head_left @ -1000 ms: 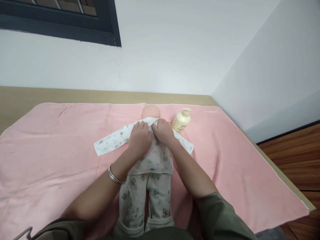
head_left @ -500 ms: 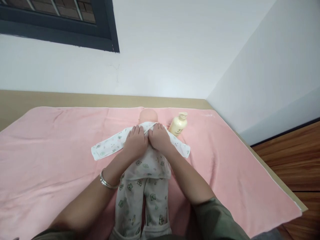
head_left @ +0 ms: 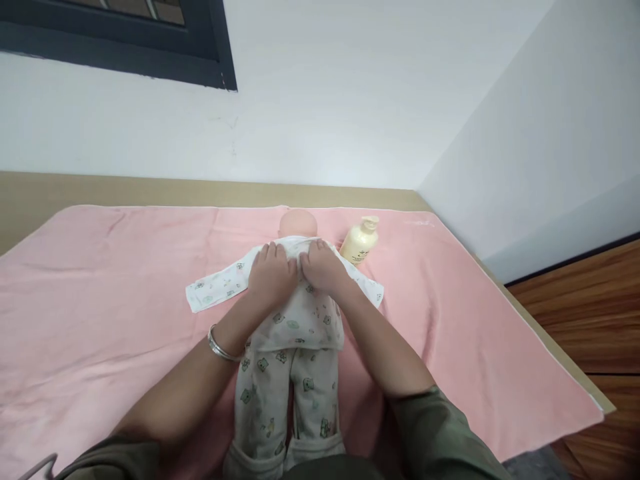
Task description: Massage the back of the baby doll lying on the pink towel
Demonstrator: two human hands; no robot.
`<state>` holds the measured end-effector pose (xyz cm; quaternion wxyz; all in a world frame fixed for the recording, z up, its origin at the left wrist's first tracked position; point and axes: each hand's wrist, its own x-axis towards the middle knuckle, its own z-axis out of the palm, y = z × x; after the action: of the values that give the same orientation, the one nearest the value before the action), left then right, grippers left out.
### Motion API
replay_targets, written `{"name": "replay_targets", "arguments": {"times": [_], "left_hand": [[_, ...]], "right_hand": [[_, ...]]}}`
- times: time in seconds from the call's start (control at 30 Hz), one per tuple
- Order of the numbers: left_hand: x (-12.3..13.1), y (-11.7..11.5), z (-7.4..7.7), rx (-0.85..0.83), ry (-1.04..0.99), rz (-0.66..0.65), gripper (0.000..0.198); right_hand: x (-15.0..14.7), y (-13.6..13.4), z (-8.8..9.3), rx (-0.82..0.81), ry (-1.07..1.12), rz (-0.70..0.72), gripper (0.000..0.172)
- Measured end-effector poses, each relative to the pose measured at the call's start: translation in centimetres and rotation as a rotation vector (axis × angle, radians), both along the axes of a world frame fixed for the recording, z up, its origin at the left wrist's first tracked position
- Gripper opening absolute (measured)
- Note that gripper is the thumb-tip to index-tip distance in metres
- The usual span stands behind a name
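Observation:
A baby doll [head_left: 299, 223] lies stretched out, only the smooth top of its head showing past the collar. It wears a white shirt [head_left: 300, 327] with small green and brown animal prints, its sleeves spread to both sides, and matching trousers [head_left: 313, 393]. My left hand [head_left: 273, 273], below a silver bracelet [head_left: 220, 345], is closed on the upper front of the shirt. Close beside it, my right hand [head_left: 325, 268] pinches the shirt near the collar, thumb toward the middle. Both hands cover much of the chest, so the fastening there is hidden.
A pale yellow pump bottle [head_left: 359, 241] stands to the right of the doll's head. Beneath everything is a pink cloth [head_left: 125, 267] on a wooden surface [head_left: 150, 193] against a white wall [head_left: 320, 120]. Wood-grain panels [head_left: 590, 313] are at the right.
The collar edges, folded over at the neck before, now lie flatter and straighter across. Both hands stay on the shirt, with fingers slightly shifted. The view has tilted down slightly.

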<state>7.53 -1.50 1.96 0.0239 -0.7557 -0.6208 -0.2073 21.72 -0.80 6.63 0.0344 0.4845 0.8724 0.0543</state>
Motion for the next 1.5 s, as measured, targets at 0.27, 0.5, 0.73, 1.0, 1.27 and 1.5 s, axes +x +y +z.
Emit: {"name": "replay_targets", "arguments": {"times": [0.27,0.5,0.73,1.0,1.27,1.5], "left_hand": [[-1.8,0.9,1.3,-0.202,0.091,-0.209,0.028],[-1.4,1.9,1.8,-0.223,-0.031,0.039,0.043],[0.0,-1.8,4.8,-0.265,-0.001,0.014,0.028],[-1.3,0.9,3.3,-0.254,-0.006,0.059,0.032],[-0.8,1.0,1.8,-0.109,0.108,-0.006,0.042],[-0.9,1.4,0.8,-0.057,0.066,0.018,0.041]], "right_hand": [[-1.3,-1.6,-1.1,0.111,0.091,-0.135,0.048],[-0.6,-2.6,0.7,-0.075,0.128,-0.068,0.034],[-1.0,1.2,-2.8,0.052,0.333,-0.235,0.048],[-0.7,1.2,-1.9,-0.018,0.382,-0.206,0.048],[-0.5,1.5,-2.3,0.005,0.373,-0.207,0.051],[-0.5,1.3,-1.9,-0.008,0.329,-0.198,0.053]]}}
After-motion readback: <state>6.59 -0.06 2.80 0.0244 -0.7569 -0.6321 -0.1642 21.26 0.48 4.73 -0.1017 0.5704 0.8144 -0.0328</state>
